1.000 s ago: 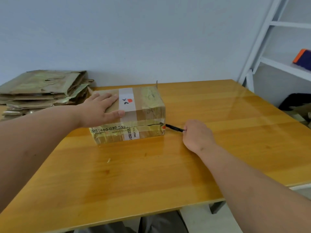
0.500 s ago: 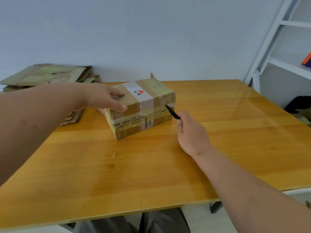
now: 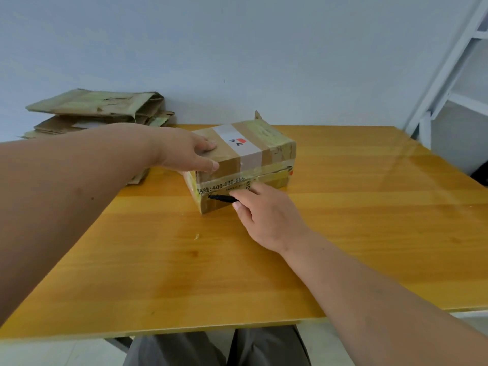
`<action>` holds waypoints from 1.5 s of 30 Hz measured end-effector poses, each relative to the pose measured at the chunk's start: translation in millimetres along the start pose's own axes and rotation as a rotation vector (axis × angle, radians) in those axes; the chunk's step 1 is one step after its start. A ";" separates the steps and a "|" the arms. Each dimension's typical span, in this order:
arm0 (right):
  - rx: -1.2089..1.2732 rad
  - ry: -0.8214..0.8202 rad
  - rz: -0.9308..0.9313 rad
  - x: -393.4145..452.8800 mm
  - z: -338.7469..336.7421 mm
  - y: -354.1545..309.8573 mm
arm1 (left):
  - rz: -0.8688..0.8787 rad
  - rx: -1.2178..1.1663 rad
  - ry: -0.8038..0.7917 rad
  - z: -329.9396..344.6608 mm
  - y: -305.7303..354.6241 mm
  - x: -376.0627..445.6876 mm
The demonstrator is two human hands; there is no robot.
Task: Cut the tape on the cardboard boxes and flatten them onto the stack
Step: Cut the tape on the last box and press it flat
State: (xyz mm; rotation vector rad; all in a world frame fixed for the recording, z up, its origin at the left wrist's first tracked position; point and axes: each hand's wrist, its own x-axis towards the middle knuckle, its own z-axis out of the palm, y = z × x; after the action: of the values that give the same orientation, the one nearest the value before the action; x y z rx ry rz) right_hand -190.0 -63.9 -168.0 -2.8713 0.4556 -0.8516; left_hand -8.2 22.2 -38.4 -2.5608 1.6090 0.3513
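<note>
Small brown cardboard box (image 3: pixel 245 159), wrapped w/ yellowish tape & a white label band, sits on the orange-yellow wooden worktop (image 3: pixel 264 260) toward the far edge, left of centre, turned at an angle so one corner points at the camera. Wide bare worktop in front of box & to its right, out to the right edge; near edge runs across bottom of view w/ grey trouser legs (image 3: pixel 216 347) under it. Little room behind the box: pale wall right there.

Left hand (image 3: pixel 190 151) lies flat on the box top, fingers straight, thumb over the near top edge — pressing, not gripping. Right hand (image 3: pixel 266 212) pinches a slim black cutter (image 3: pixel 221 198) betw. thumb & fingers; tip sits on the tape seam on the near side face, close to the left corner.

Vs. 0.5 s ago: box rotated further, printed side now faces the camera more; cutter was off the right end of the box, now at the left end of the front seam. Right hand came across in front of the box. 1 s ago it was at the right corner.

Around: stack of flattened brown cardboard (image 3: pixel 97 112) at far left against the wall, just behind the left forearm, near the box but apart. White metal shelf frame (image 3: pixel 449 75) at far right, beyond the worktop corner. Small pale scrap (image 3: pixel 196 236) on the worktop in front of the box.
</note>
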 end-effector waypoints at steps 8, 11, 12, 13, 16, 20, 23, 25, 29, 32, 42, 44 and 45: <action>-0.076 -0.011 0.029 8.4 6.9 -12.0 | 0.015 0.037 0.045 6.6 -1.4 0.3; -0.088 0.005 0.040 9.7 7.3 -14.7 | 0.018 0.047 0.044 6.6 -0.8 1.3; -0.091 0.007 0.040 9.6 7.2 -15.3 | 0.021 0.050 0.046 6.7 -0.2 1.2; -0.096 0.007 0.041 9.4 7.0 -15.8 | 0.021 0.050 0.047 6.8 -0.5 1.1; -0.116 0.025 0.053 9.6 7.5 -17.7 | 0.015 0.053 0.046 7.6 -0.3 1.2; -0.148 0.044 0.073 10.6 8.6 -20.5 | 0.011 0.057 0.048 7.0 0.0 0.3; -0.168 0.054 0.083 11.6 6.6 -19.0 | -0.001 0.067 0.050 5.7 0.1 -2.8; -0.178 0.068 0.096 11.8 4.9 -15.6 | 0.002 0.067 0.036 5.0 1.2 -4.6; -0.188 0.090 0.140 9.4 4.1 -4.1 | 0.018 0.021 0.001 2.1 6.3 -8.9; -0.199 0.089 0.153 8.1 2.7 2.9 | 0.029 0.018 -0.014 -0.8 8.5 -9.3; -0.213 0.088 0.163 9.0 1.8 20.1 | -0.002 -0.053 -0.027 -10.5 19.2 -12.7; -0.213 0.091 0.161 9.3 2.2 22.3 | -0.007 -0.051 -0.033 -11.8 20.7 -12.8; -0.211 0.094 0.163 9.3 2.1 23.5 | -0.007 -0.048 -0.037 -12.3 21.4 -13.0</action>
State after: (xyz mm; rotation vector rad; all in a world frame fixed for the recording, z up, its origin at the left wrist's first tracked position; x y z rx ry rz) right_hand -187.4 -89.1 -169.4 -2.9350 0.8241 -0.9654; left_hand -31.0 21.7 -22.4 -2.5782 1.5978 0.4392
